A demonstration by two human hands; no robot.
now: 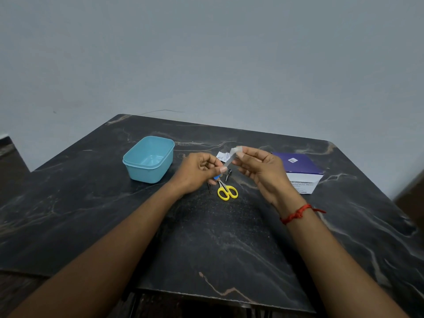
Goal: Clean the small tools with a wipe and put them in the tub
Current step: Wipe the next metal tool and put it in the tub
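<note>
I note a dark marbled table (229,237) filling the lower view; its near edge and left side run out of frame. On it, toward the far right, lies a purple and white box (298,171), its printed lettering too blurred for me to read. Toward the far left stands a light blue tub (148,158), open, with nothing visible inside.

Both of my forearms enter from the bottom corners, cut off by the frame. My left hand (197,172) is raised above the table centre, fingers curled around the lower end of a thin metal tool (227,162) with a blue part at its base; most of that handle is hidden inside the fist, so I cannot identify the tool. My right hand (259,167), with a red thread (296,213) on the wrist, pinches a pale wipe (237,150) around the tool's upper end.

Beneath the hands, yellow-handled scissors (227,191) lie flat on the table, blades partly hidden by the left hand. Just beside them are two small dark pointed tools (228,174), hard to make out. A torn white sachet (223,155) lies behind the hands, partly covered.
</note>
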